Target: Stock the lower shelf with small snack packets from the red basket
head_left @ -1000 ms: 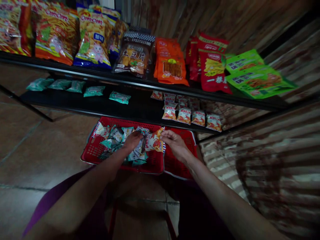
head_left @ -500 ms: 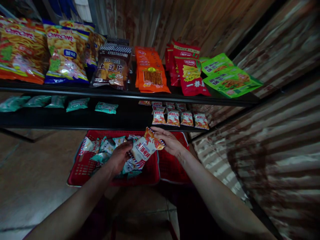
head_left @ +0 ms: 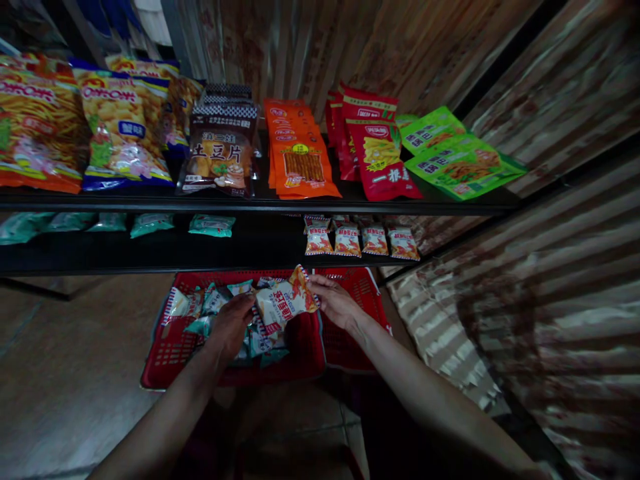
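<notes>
A white and orange snack packet (head_left: 285,303) is held between both hands above a red basket (head_left: 160,367). My left hand (head_left: 234,325) pinches its left end, and my right hand (head_left: 336,300) grips its orange right end. Beneath it, the basket holds several teal and white packets (head_left: 200,325). On the lower black shelf, several small white and orange packets (head_left: 347,239) stand in rows at the right. Several teal packets (head_left: 211,225) lie along that shelf towards the left.
The upper shelf (head_left: 250,203) carries large snack bags (head_left: 125,130), brown bags (head_left: 220,150), orange packs (head_left: 303,157), red bags (head_left: 377,157) and green packs (head_left: 460,163). A second red basket (head_left: 350,347) adjoins the first. Corrugated wall (head_left: 560,287) rises at the right.
The view has shifted, so the shelves and baskets sit lower in it. The held packet has turned to lie more level, still between both hands.
</notes>
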Motion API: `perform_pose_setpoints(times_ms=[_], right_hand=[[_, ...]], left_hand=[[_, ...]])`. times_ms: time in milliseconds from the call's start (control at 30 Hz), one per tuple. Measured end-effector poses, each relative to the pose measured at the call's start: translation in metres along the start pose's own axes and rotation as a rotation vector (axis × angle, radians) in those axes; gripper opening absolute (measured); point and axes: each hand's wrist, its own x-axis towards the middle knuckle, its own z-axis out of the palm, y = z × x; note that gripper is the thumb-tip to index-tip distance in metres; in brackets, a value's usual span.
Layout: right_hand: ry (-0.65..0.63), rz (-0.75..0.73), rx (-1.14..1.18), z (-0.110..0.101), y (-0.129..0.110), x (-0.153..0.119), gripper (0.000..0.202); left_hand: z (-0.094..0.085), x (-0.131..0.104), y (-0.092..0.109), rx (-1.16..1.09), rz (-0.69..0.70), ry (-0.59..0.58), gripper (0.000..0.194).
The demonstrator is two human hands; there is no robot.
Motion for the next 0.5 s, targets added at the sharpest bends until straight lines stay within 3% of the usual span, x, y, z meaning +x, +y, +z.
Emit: perform_pose_setpoints(times_ms=[233, 400, 500], right_hand=[[0.087, 0.081, 0.195, 0.001, 0.025, -0.006, 0.019], [0.097, 0.14, 0.282, -0.001, 0.038, -0.011, 0.02], [0.134, 0.166, 0.272, -0.004, 0.041, -0.015, 0.022]], left_hand=[[0.005, -0.002, 0.016, -0.059, -0.179, 0.111, 0.023], [0.016, 0.001, 0.022, -0.153, -0.119, 0.13, 0.006], [0.022, 0.005, 0.022, -0.16, -0.068, 0.143, 0.009]])
